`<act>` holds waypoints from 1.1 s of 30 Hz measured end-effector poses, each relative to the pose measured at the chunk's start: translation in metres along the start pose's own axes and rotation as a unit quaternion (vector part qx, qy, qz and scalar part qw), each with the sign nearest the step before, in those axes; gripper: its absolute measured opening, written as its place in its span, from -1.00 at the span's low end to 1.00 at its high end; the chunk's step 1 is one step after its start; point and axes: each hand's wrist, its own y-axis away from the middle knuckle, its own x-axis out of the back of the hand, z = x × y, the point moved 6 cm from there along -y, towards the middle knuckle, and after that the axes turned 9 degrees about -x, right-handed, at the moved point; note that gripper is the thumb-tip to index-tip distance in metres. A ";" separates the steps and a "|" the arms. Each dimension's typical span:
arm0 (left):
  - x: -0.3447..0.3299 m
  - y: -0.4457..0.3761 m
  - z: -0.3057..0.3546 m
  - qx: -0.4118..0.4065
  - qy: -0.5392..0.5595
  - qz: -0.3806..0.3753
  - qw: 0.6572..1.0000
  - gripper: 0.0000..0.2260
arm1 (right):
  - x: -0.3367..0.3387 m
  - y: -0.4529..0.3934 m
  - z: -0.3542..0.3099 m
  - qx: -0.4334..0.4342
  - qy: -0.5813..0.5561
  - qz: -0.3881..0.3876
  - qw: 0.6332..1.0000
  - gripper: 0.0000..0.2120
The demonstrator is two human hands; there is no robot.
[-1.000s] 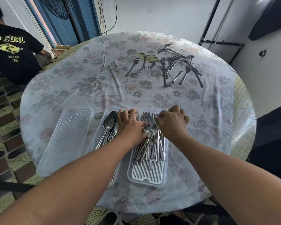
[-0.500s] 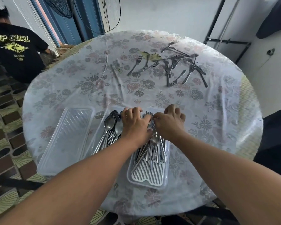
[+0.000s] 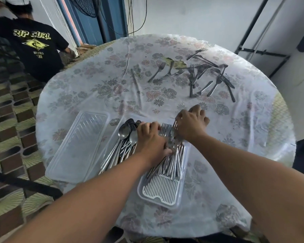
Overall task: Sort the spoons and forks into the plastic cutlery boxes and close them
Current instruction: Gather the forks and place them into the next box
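We see a round table (image 3: 253,137) under a floral cloth, with a person in a black T-shirt (image 3: 33,48) beyond its far-left edge. Loose forks (image 3: 200,76) lie scattered at the table's far side. Near us sit a clear lid (image 3: 77,148), a spoon box (image 3: 112,137) and a fork box (image 3: 161,195). Our left hand (image 3: 151,139) presses curled fingers onto the boxed forks (image 3: 172,162); our right hand (image 3: 191,125) rests at their tines, its grip hidden from us.

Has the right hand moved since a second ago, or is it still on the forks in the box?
Yes. The right hand has shifted toward the far end of the fork box, away from the left hand, which stays on the forks.
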 end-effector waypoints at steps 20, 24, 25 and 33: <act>-0.004 -0.005 0.000 0.040 -0.022 0.037 0.998 -0.77 | -0.020 0.048 0.034 0.075 0.028 0.026 0.996 -0.50; -0.004 -0.006 -0.006 0.065 -0.065 0.029 0.995 -0.75 | -0.017 0.047 0.034 0.091 0.076 0.022 0.993 -0.62; -0.004 -0.008 -0.007 0.073 -0.072 0.025 0.994 -0.76 | -0.016 0.048 0.034 0.095 0.083 0.020 0.992 -0.61; -0.006 -0.001 -0.004 0.066 -0.029 0.050 0.996 -0.78 | -0.020 0.049 0.033 0.120 0.178 -0.020 0.976 -0.47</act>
